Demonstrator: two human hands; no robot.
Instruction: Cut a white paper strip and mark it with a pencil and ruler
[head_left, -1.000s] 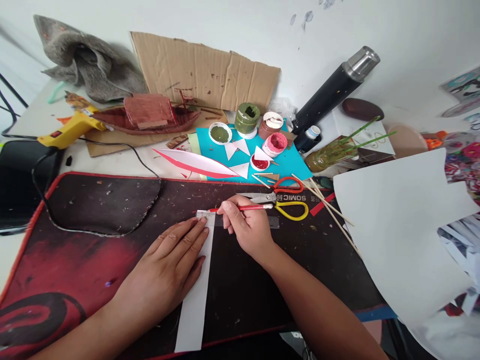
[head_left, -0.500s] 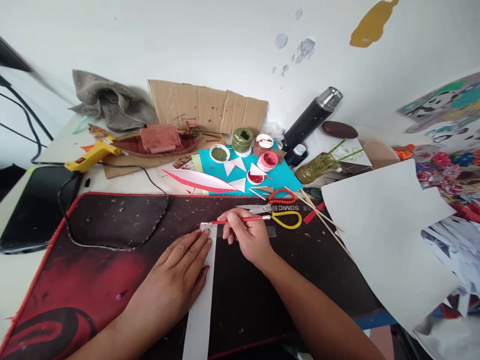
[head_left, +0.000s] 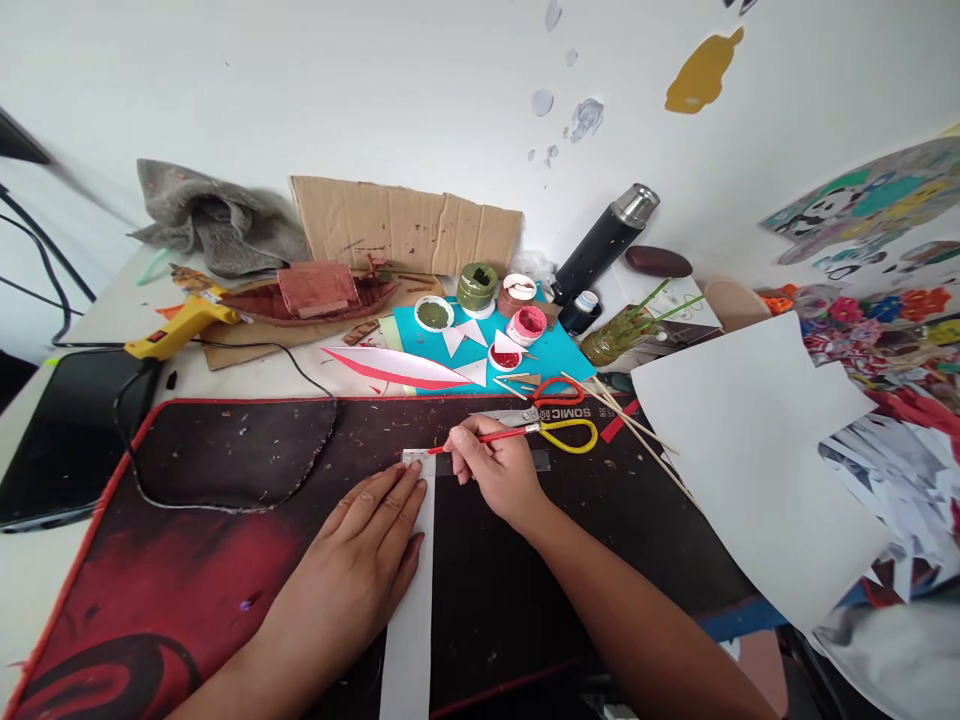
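My left hand (head_left: 367, 550) lies flat with its fingers stretched out, pressing a long white paper strip (head_left: 409, 640) onto the dark desk mat. Its fingertips rest near the strip's top end, where a clear ruler (head_left: 536, 461) seems to cross it. In my right hand (head_left: 495, 465) is a slim red pencil (head_left: 491, 436), pinched between thumb and fingers. The pencil's tip is at the strip's upper right edge; whether it touches cannot be made out. Just beyond that hand lie scissors (head_left: 568, 436) with one orange and one yellow handle.
Paint jars (head_left: 477, 288) stand on blue paper (head_left: 559, 350), beside a pink-edged white paper shape (head_left: 394, 366). A yellow glue gun (head_left: 180, 325) and its looping cable lie left, near a model boat (head_left: 315, 292). Thin sticks (head_left: 645, 430) and a large white sheet (head_left: 750, 450) lie right.
The pencil tip has shifted slightly right along the strip's top end. My left hand keeps its place on the strip. The camera view has shifted a little.
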